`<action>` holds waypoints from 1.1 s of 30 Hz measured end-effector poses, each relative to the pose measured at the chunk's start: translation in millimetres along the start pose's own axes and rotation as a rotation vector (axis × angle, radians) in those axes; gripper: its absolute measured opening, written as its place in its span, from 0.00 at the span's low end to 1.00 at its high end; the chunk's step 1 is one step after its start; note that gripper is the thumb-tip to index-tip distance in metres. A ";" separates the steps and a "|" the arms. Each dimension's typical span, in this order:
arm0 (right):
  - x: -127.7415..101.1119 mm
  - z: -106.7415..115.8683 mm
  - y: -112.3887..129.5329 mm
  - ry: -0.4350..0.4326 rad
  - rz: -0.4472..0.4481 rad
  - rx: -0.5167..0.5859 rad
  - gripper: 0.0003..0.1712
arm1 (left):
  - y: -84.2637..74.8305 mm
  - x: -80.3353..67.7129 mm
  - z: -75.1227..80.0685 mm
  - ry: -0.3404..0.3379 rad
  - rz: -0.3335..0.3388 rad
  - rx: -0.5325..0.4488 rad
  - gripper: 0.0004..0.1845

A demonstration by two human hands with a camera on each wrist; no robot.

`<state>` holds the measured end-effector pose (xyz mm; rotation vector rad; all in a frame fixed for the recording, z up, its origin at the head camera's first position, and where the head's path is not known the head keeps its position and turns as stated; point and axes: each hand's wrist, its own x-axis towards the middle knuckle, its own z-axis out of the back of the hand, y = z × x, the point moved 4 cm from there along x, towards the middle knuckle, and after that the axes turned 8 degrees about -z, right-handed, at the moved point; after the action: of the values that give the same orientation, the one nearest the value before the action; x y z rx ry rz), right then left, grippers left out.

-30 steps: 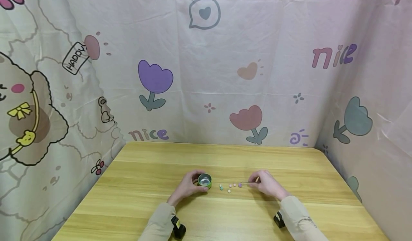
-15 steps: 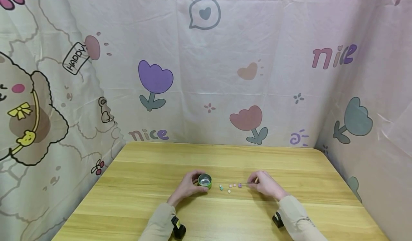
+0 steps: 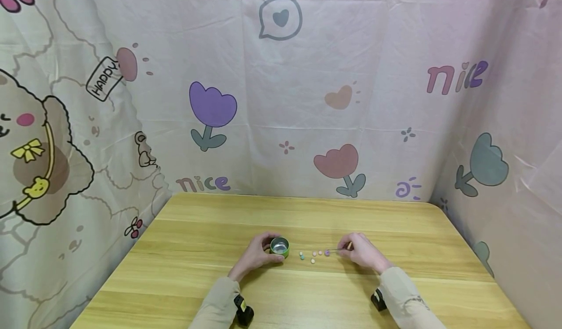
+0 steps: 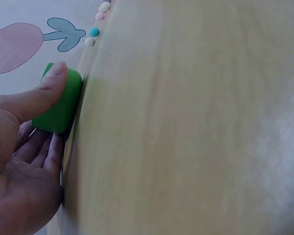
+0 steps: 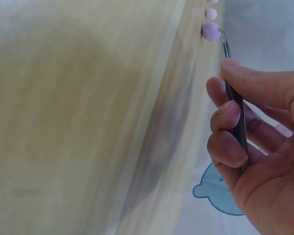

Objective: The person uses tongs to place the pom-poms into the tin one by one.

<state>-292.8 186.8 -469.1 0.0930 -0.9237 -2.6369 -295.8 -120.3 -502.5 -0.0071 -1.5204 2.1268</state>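
Cartoon-print cloth walls our wooden table [image 3: 307,290]. Since a second ago almost nothing has moved: our left hand [image 3: 256,256] still grips the green tin [image 3: 279,247], our right hand [image 3: 362,252] still pinches tweezers [image 5: 233,98], tips at the purple bead [image 3: 327,253]. Other beads [image 3: 312,257] lie between; nothing blocks the way.

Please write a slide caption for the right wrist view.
Right hand holds tweezers tipped against a purple bead.

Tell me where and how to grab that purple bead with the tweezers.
Grip the purple bead across its round middle, coming from its right, where the tweezers in the right hand already point at it. It ends the bead row, so that side looks free; the pink bead sits close on its left.
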 end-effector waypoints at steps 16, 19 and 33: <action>-4.1 2.5 -0.3 -0.020 -0.009 0.015 0.02 | 0.1 0.5 0.0 -0.005 0.006 0.001 0.33; -4.9 2.9 0.1 -0.021 -0.005 0.023 0.02 | 0.0 0.2 0.0 -0.006 0.008 -0.001 0.33; -5.7 1.0 4.7 -0.030 0.006 0.050 0.02 | -0.1 0.2 0.1 -0.004 -0.002 -0.006 0.33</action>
<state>-286.2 185.9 -465.7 0.0628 -0.9992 -2.6169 -295.9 -120.4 -502.3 -0.0039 -1.5288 2.1218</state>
